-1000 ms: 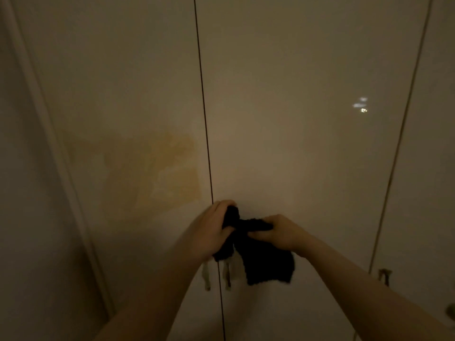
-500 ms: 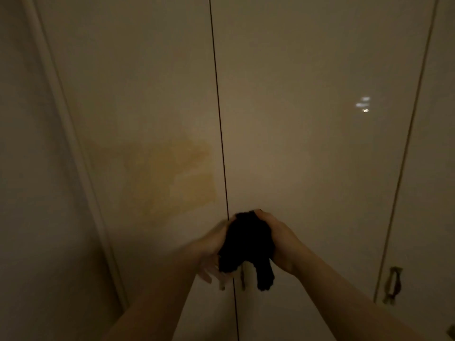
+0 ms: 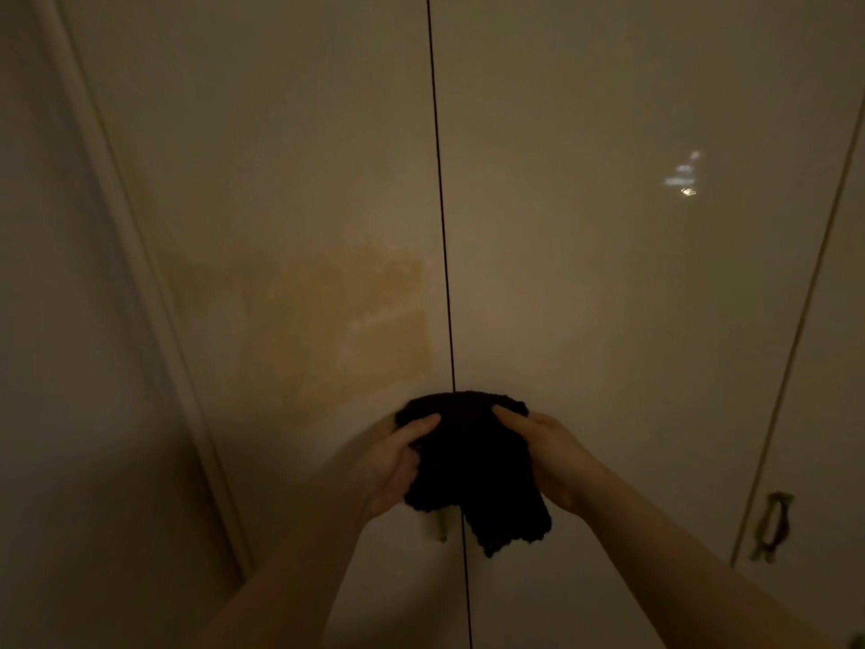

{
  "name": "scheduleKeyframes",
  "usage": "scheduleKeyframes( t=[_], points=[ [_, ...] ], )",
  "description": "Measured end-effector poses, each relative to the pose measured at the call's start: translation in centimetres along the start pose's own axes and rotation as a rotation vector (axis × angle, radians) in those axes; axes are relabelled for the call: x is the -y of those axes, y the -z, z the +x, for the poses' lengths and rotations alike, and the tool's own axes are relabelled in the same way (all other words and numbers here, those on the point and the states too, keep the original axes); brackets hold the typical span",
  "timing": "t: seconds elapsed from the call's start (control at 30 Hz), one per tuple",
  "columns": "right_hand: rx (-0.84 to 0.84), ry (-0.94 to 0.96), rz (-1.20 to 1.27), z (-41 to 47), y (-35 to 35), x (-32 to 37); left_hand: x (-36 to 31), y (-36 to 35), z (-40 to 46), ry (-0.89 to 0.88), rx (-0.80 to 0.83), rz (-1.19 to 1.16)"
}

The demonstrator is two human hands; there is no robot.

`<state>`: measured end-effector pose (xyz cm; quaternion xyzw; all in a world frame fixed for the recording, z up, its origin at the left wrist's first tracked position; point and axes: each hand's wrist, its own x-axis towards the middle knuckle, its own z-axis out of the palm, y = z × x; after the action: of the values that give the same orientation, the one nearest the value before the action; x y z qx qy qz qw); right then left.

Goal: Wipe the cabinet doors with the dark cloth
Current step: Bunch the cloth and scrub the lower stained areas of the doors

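A dark cloth [image 3: 470, 466] is bunched between both hands, in front of the seam where two tall pale cabinet doors meet. My left hand [image 3: 391, 463] grips its left side and my right hand [image 3: 552, 454] grips its right side. A loose corner of the cloth hangs down below my right hand. The left door [image 3: 281, 180] carries a yellowish patch just above and left of the cloth. The right door [image 3: 608, 297] is glossy with a small light reflection. Whether the cloth touches the doors I cannot tell.
A third door [image 3: 838, 414] stands at the far right with a metal handle [image 3: 772, 526] low down. A handle [image 3: 437, 526] on the left door peeks out beneath the cloth. A pale wall and trim strip [image 3: 126, 255] run along the left side. The light is dim.
The cloth went from hanging stretched between my hands to gathered into a wider bundle. Both hands moved slightly apart to its sides, and the view shifted a little leftward.
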<state>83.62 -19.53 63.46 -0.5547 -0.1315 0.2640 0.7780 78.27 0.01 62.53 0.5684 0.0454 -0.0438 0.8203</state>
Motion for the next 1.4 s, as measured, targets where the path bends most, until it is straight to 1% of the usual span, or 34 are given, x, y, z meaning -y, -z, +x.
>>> scheduleKeyframes(
  t=[0.07, 0.17, 0.2, 0.3, 0.4, 0.43, 0.47, 0.53, 0.57, 0.6, 0.63, 0.7, 0.77, 0.8, 0.83, 0.87, 0.9, 0.93, 1.0, 1.03, 1.1, 1.13, 1.2, 1.27, 1.33, 1.4],
  points=[
    [0.035, 0.022, 0.021, 0.1, -0.8, 0.1, -0.6, 0.1, 0.1, -0.061, -0.011, -0.038],
    [-0.011, 0.085, 0.02, 0.6, -1.9, 0.1, -1.0, 0.3, 0.1, -0.133, 0.064, -0.011],
    [-0.03, 0.097, 0.016, 0.8, -2.1, 0.1, -0.9, 0.5, 0.2, -0.151, 0.061, 0.004],
    [-0.08, 0.126, -0.072, 1.1, -2.3, -0.1, -1.2, 0.9, 0.1, -0.159, -0.102, 0.023],
    [-0.159, 0.201, -0.284, 1.5, -2.3, -0.6, -1.8, 1.8, -0.2, -0.09, -0.276, 0.164],
    [-0.189, 0.23, -0.383, 1.6, -2.3, -0.6, -2.1, 2.1, -0.3, -0.073, -0.333, 0.246],
    [-0.227, 0.26, -0.532, 1.8, -2.2, -0.5, -2.3, 2.2, -0.3, -0.094, -0.37, 0.346],
    [-0.312, 0.3, -0.948, 2.1, -2.1, -0.6, -2.6, 2.4, -0.3, -0.25, -0.396, 0.62],
    [-0.348, 0.298, -1.177, 2.2, -2.2, -0.6, -2.8, 2.2, -0.4, -0.339, -0.407, 0.798],
    [-0.379, 0.271, -1.355, 2.3, -2.5, -0.6, -2.8, 2.0, -0.4, -0.401, -0.425, 0.981],
    [-0.407, 0.223, -1.47, 2.4, -2.8, -0.5, -2.8, 2.0, -0.2, -0.454, -0.44, 1.151],
    [-0.403, 0.076, -1.544, 2.5, -3.4, 0.3, -2.7, 2.1, 0.4, -0.548, -0.498, 1.517],
    [-0.296, -0.103, -1.472, 2.7, -4.2, 1.4, -2.4, 2.6, 1.2, -0.61, -0.597, 1.827],
    [-0.253, -0.179, -1.349, 2.9, -4.4, 1.8, -2.2, 3.0, 1.7, -0.662, -0.65, 1.888],
    [-0.239, -0.232, -1.182, 3.1, -4.7, 1.9, -2.0, 3.2, 2.0, -0.724, -0.697, 1.886],
    [-0.254, -0.248, -1.0, 3.4, -4.9, 1.7, -1.8, 3.3, 2.2, -0.792, -0.758, 1.833],
    [-0.282, -0.227, -0.826, 3.7, -5.0, 1.2, -1.7, 3.5, 2.6, -0.833, -0.806, 1.776],
    [-0.323, -0.179, -0.658, 4.0, -5.0, 0.6, -1.6, 3.8, 2.9, -0.834, -0.829, 1.746],
    [-0.391, -0.048, -0.416, 4.8, -5.0, -1.3, -1.3, 4.2, 3.0, -0.761, -0.785, 1.733],
    [-0.411, 0.019, -0.361, 5.2, -4.9, -2.4, -1.1, 4.4, 3.1, -0.693, -0.74, 1.666],
    [-0.463, 0.105, -0.287, 6.1, -4.7, -4.6, -0.5, 4.5, 3.3, -0.605, -0.684, 1.374],
    [-0.506, 0.122, -0.24, 6.5, -4.6, -5.6, 0.1, 4.5, 3.5, -0.594, -0.681, 1.245],
    [-0.597, 0.143, -0.123, 7.2, -4.6, -7.0, 1.4, 4.5, 4.0, -0.59, -0.672, 1.06],
    [-0.664, 0.147, -0.003, 7.3, -4.9, -7.9, 2.4, 4.3, 4.3, -0.544, -0.622, 0.87],
    [-0.692, 0.089, 0.021, 7.1, -5.0, -8.3, 2.7, 4.1, 4.6, -0.511, -0.565, 0.78],
    [-0.658, -0.019, -0.027, 7.2, -4.9, -8.7, 2.5, 3.9, 4.8, -0.512, -0.496, 0.812]
  ],
)
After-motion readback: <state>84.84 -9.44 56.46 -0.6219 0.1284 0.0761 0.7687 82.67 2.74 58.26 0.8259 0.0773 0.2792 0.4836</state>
